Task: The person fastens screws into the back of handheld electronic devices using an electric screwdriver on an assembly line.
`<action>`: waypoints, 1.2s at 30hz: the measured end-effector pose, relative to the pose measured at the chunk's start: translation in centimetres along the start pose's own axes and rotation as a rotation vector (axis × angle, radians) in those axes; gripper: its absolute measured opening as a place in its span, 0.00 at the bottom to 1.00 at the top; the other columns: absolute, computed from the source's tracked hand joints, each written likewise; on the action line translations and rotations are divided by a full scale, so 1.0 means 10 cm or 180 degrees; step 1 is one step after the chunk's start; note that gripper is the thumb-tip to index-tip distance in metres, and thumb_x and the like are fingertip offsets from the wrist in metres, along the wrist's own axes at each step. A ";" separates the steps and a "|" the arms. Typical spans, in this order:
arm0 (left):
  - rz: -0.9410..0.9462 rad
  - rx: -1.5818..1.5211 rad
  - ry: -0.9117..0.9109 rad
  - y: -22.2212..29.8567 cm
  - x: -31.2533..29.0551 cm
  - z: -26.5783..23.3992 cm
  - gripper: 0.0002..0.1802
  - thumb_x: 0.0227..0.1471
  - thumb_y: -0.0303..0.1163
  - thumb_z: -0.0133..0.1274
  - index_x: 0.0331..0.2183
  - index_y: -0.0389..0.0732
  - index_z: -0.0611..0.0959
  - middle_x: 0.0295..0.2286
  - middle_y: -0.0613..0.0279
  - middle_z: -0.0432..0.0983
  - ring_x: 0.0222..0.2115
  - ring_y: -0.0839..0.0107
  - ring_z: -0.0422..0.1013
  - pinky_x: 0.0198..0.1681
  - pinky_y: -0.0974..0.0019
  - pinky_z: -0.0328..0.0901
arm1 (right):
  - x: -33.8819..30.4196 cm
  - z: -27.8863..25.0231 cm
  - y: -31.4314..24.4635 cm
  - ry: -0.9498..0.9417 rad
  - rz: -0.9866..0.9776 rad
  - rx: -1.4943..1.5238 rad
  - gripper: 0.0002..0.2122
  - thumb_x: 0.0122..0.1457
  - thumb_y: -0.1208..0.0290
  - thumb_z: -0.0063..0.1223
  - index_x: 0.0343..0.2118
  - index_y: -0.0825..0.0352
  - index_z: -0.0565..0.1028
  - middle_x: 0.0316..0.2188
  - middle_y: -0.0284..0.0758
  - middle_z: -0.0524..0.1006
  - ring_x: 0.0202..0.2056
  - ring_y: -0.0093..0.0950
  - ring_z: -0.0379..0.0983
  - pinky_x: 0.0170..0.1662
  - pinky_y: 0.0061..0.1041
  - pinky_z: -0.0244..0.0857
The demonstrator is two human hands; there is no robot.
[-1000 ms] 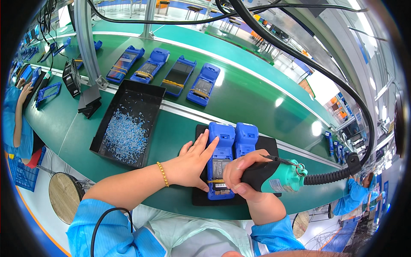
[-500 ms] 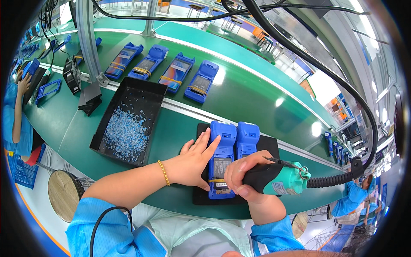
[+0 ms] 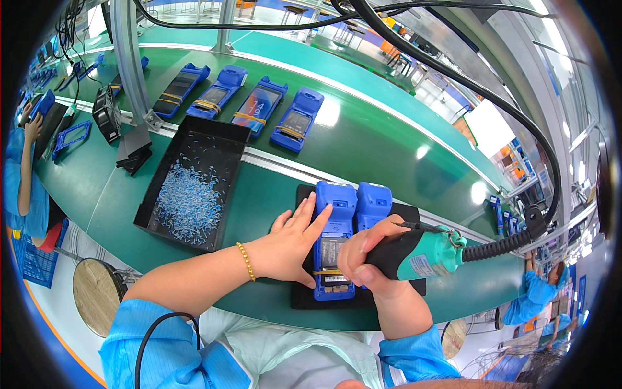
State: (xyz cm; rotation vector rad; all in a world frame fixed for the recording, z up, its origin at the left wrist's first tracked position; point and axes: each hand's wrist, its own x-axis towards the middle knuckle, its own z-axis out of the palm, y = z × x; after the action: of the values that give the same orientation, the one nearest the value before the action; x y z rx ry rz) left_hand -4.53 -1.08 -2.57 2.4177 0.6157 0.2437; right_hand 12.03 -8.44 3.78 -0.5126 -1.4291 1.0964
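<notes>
My left hand [image 3: 288,249] lies with its fingers spread along the left side of a blue handheld terminal [image 3: 335,217]. This terminal rests face down on a black mat [image 3: 303,295], its battery bay exposed and a yellow band around its lower part. In my right hand [image 3: 369,256] is a green and black electric screwdriver [image 3: 427,256], gripped over the terminal's right side. My fingers hide the tool's tip, so contact cannot be made out. A second blue terminal [image 3: 374,200] sits close alongside, its lower part covered by my right hand.
Left of the mat stands a black tray [image 3: 148,214] of small blue-and-silver screws [image 3: 188,201]. Several banded terminals [image 3: 298,123] lie on the green conveyor [image 3: 363,142] beyond. A thick black cable [image 3: 499,104] arches overhead to the screwdriver. A co-worker [image 3: 26,175] is at far left.
My right hand and the screwdriver have shifted slightly away from me. The banded terminals on the conveyor have moved a little left. My left hand stays nearly in place.
</notes>
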 end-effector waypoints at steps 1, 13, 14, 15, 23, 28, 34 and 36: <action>0.0001 -0.0003 0.0008 0.00 0.00 0.00 0.74 0.30 0.45 0.73 0.64 0.38 0.37 0.61 0.27 0.28 0.64 0.40 0.33 0.63 0.43 0.38 | 0.00 0.00 0.00 0.0040 0.0040 -0.0002 0.14 0.51 0.79 0.59 0.38 0.67 0.66 0.14 0.31 0.67 0.13 0.22 0.63 0.19 0.24 0.62; 0.0005 -0.0094 0.0015 -0.01 0.01 -0.01 0.75 0.29 0.45 0.73 0.64 0.39 0.36 0.62 0.29 0.28 0.65 0.41 0.33 0.63 0.41 0.38 | -0.03 0.04 -0.02 0.0179 -0.0016 -0.0088 0.14 0.51 0.78 0.60 0.37 0.65 0.65 0.14 0.30 0.67 0.13 0.22 0.63 0.18 0.23 0.61; 0.0006 -0.0096 0.0014 -0.01 0.01 -0.01 0.75 0.29 0.45 0.73 0.64 0.39 0.36 0.62 0.29 0.28 0.65 0.41 0.33 0.63 0.41 0.38 | -0.05 0.03 -0.02 0.0180 -0.0014 -0.0089 0.14 0.51 0.78 0.60 0.37 0.65 0.65 0.14 0.30 0.67 0.13 0.22 0.63 0.18 0.23 0.61; 0.0007 -0.0105 0.0015 -0.01 0.01 -0.01 0.75 0.29 0.45 0.73 0.64 0.39 0.36 0.62 0.29 0.28 0.65 0.41 0.33 0.63 0.41 0.38 | -0.07 0.00 -0.03 0.0107 0.0045 -0.0012 0.15 0.50 0.82 0.59 0.37 0.67 0.65 0.19 0.33 0.69 0.18 0.23 0.67 0.23 0.24 0.63; 0.0001 -0.0014 -0.0007 -0.02 0.00 -0.01 0.75 0.29 0.46 0.73 0.64 0.37 0.36 0.61 0.28 0.27 0.64 0.40 0.34 0.63 0.44 0.39 | -0.10 0.02 -0.02 0.0096 0.0148 0.0122 0.16 0.48 0.86 0.58 0.37 0.69 0.65 0.23 0.36 0.71 0.24 0.24 0.70 0.28 0.25 0.65; -0.0009 -0.0024 -0.0027 -0.01 -0.01 -0.02 0.75 0.29 0.45 0.73 0.64 0.37 0.36 0.61 0.28 0.27 0.65 0.41 0.33 0.63 0.44 0.39 | -0.04 0.07 0.00 0.0115 -0.0104 -0.0249 0.14 0.52 0.78 0.59 0.37 0.64 0.64 0.13 0.29 0.66 0.13 0.22 0.63 0.18 0.23 0.61; -0.0035 -0.0054 -0.0056 -0.01 -0.03 -0.04 0.75 0.29 0.45 0.73 0.64 0.37 0.37 0.61 0.27 0.26 0.65 0.41 0.33 0.63 0.44 0.38 | -0.02 0.11 0.00 0.0051 -0.0123 -0.0263 0.14 0.52 0.78 0.59 0.38 0.65 0.65 0.13 0.29 0.67 0.13 0.22 0.64 0.18 0.23 0.62; -0.0018 -0.0064 -0.0028 -0.04 -0.04 -0.04 0.75 0.29 0.45 0.73 0.64 0.37 0.37 0.61 0.27 0.26 0.65 0.41 0.33 0.64 0.44 0.38 | -0.06 0.09 -0.02 0.0039 0.0026 -0.0092 0.14 0.51 0.82 0.58 0.37 0.65 0.65 0.18 0.32 0.69 0.19 0.23 0.67 0.23 0.24 0.64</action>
State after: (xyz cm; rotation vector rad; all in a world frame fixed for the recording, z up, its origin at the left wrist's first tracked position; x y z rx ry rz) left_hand -5.14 -0.84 -2.53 2.3963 0.6134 0.2354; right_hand 11.35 -9.33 3.79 -0.5455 -1.4353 1.0788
